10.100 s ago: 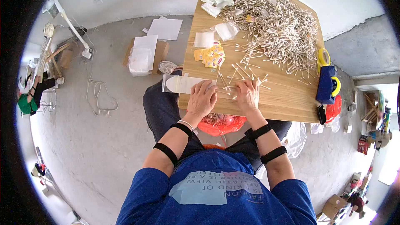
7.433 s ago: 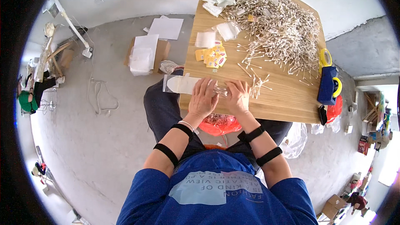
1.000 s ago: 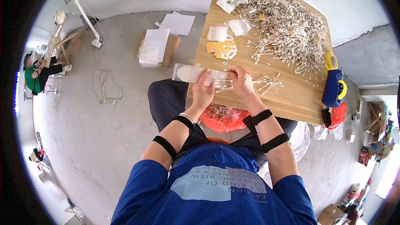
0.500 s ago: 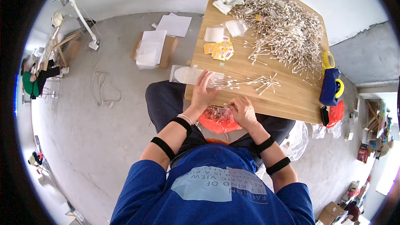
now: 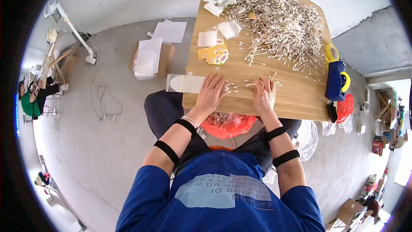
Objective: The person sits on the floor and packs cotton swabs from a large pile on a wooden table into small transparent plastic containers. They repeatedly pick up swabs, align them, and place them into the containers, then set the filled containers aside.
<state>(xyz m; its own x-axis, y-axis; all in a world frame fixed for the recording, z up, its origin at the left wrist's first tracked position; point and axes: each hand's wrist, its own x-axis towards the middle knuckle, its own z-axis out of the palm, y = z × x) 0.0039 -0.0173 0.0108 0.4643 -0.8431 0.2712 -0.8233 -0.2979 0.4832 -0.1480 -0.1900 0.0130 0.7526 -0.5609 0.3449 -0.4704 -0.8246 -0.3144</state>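
Observation:
Fingers of my left hand [image 5: 210,91] close over a clear plastic bag [image 5: 173,83] with a white card [image 5: 189,83] in it, lying at the table's near left. Cotton swab tips [image 5: 228,87] stick out from the bag's right end beside my left thumb. My right hand [image 5: 264,95] rests on the table with its fingers stretched out over a few loose cotton swabs [image 5: 244,83]. Swab ends show on both sides of these fingers; those beneath are hidden. A big heap of cotton swabs [image 5: 287,30] covers the far right of the table.
Yellow-and-white cards [image 5: 213,54] and small clear bags [image 5: 207,38] lie left of the heap. A blue tape dispenser [image 5: 334,83] with yellow rings stands on the right edge. A red plastic bag [image 5: 229,126] hangs open below the near edge. Papers and cardboard [image 5: 165,58] lie on the floor.
My right hand has moved from the table's near edge forward onto the loose swabs, its fingers opening out. My left hand lies flatter over the bag's end. The whole view has shifted slightly.

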